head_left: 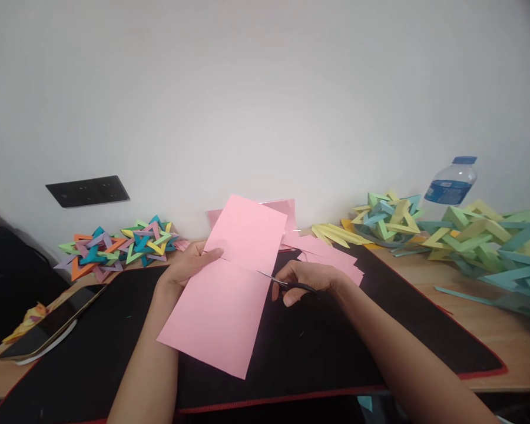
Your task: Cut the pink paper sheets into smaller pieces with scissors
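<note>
At the far left, a dark-screened phone (55, 324) is seen lying at a slant beside the black mat (335, 359), whose edge is trimmed in red. Two multicoloured paper models (92, 253), built of interlocked pointed frames, are set near the wall below a black socket panel (88, 191). The pink sheet (223, 306) is held over the middle of the mat, its left edge pinched by the left hand (192, 263), with the thumb laid on top and the other fingers mostly hidden. The sheet is plain, pale and matt, a long rectangle with straight edges and crisp corners, tilted so that its upper end is leaned to the right. It is crossed near the middle by a thin line; whether this is a crease or a cut cannot be told. At the right edge, the black-handled scissors (307, 288) are gripped in the curled right hand (309, 274), their tip brought to the line; how far the blades are parted cannot be made out. More pink paper (331, 256) is fanned behind, then yellow strips (340, 234), green-and-yellow models (386, 218) and a blue-capped bottle (451, 187).
</note>
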`<state>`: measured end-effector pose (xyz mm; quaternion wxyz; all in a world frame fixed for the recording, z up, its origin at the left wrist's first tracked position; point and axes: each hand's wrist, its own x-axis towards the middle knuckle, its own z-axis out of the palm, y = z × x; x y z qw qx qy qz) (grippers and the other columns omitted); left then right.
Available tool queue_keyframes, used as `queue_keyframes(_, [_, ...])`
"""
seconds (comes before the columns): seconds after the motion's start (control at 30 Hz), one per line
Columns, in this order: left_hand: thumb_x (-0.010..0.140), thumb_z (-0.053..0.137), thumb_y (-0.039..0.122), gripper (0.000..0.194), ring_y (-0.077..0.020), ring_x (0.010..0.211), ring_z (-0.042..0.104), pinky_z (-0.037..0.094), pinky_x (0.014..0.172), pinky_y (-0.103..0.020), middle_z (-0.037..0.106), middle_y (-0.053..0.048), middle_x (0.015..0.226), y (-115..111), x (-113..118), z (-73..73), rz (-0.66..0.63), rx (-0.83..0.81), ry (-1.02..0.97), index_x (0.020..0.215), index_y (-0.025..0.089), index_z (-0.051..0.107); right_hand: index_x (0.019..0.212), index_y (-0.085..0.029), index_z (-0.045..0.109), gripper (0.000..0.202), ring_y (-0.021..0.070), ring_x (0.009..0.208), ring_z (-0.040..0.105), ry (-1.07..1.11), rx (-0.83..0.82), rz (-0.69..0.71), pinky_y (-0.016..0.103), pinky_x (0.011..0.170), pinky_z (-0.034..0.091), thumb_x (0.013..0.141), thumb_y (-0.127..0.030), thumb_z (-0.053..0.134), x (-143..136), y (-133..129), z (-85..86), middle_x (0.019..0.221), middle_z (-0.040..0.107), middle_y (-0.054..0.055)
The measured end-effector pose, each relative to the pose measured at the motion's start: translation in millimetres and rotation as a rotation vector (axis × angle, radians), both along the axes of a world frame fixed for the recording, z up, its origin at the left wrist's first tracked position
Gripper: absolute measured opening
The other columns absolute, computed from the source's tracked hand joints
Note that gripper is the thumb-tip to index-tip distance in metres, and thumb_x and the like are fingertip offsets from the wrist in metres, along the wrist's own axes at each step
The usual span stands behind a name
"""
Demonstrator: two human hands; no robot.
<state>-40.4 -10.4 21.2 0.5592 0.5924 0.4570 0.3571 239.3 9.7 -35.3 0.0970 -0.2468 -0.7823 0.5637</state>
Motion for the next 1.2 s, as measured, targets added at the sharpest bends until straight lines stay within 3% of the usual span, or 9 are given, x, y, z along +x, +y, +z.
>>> queue_keyframes(0.63, [0.071,0.071,0.036,0.029,-0.0129,0.052,0.057,0.044,0.048,-0.022,0.065,-0.003,0.067,-0.8,2.5,0.2,0.032,-0.01,-0.019,0.085,0.012,0.063,0.089,-0.014,0.068,0.039,0.0081,0.055,0.049,0.017,-0.017,-0.021,0.02,0.054,0.038,0.063,-0.042,0.074,-1.3,0.5,-1.6,0.063,0.059,-0.001])
queue_keyframes(0.93, [0.067,0.072,0.042,0.037,-0.0188,0.057,0.062,0.045,0.051,-0.027,0.069,-0.007,0.073,1.0,1.5,0.9,0.021,0.016,0.04,0.088,0.012,0.065,0.089,-0.013,0.068,0.04,0.0073,0.054,0.047,0.008,-0.017,-0.026,0.019,0.052,0.038,0.063,-0.043,0.074,-1.1,0.0,-0.3,0.061,0.057,-0.002])
queue_keyframes(1.2, [0.067,0.072,0.041,0.036,-0.018,0.057,0.061,0.044,0.05,-0.026,0.069,-0.006,0.073,-0.1,1.9,1.0,0.013,0.002,0.019,0.087,0.013,0.064,0.088,-0.014,0.068,0.04,0.0067,0.051,0.046,0.002,-0.026,-0.04,0.019,0.05,0.037,0.062,-0.043,0.074,-1.2,0.0,-0.1,0.06,0.057,-0.002])
